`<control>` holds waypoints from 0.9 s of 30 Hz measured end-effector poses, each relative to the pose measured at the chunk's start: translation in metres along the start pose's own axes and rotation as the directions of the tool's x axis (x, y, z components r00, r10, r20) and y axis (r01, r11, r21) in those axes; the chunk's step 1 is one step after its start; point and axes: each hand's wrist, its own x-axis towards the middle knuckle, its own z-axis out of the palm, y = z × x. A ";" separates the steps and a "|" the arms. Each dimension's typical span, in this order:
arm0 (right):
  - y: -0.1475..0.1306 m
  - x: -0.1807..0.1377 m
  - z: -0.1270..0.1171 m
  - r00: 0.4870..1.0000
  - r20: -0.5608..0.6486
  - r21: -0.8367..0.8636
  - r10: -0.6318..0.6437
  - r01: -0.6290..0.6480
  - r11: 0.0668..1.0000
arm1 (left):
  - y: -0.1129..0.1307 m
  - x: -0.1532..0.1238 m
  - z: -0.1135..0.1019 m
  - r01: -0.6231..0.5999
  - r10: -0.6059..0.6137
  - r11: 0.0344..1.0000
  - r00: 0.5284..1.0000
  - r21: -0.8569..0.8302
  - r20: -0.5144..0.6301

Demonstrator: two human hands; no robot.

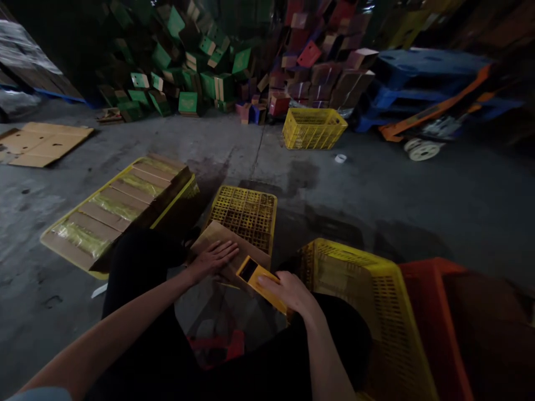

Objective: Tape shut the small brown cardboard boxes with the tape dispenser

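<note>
My left hand (pixel 214 258) lies flat, fingers apart, on a brown cardboard piece (pixel 217 234) that rests on an upturned yellow crate (pixel 246 209). My right hand (pixel 290 291) grips a small yellow box (pixel 254 273) whose open dark end points toward my left hand. The box sits just right of the cardboard, near its edge. My dark-clothed legs fill the bottom of the view.
A yellow basket (pixel 355 278) and an orange crate (pixel 434 289) stand at my right. A yellow tray of flat cardboard (pixel 112 209) lies to the left. Farther off are another yellow basket (pixel 313 128), piles of green boxes (pixel 188 67) and red boxes (pixel 317 61), and a pallet jack (pixel 426 117).
</note>
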 end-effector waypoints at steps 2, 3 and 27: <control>-0.001 -0.001 0.000 1.000 -0.014 -0.001 -0.001 0.001 1.000 | 0.006 -0.001 0.001 0.008 -0.008 1.000 1.000 -0.001 -0.008; -0.002 -0.001 0.000 1.000 -0.016 -0.007 0.003 -0.003 1.000 | 0.011 -0.001 0.001 0.002 -0.002 1.000 1.000 -0.006 -0.016; 0.028 -0.015 -0.002 0.999 0.007 0.108 -0.033 0.032 0.994 | 0.035 0.004 0.007 -0.041 0.042 0.997 0.999 -0.069 0.016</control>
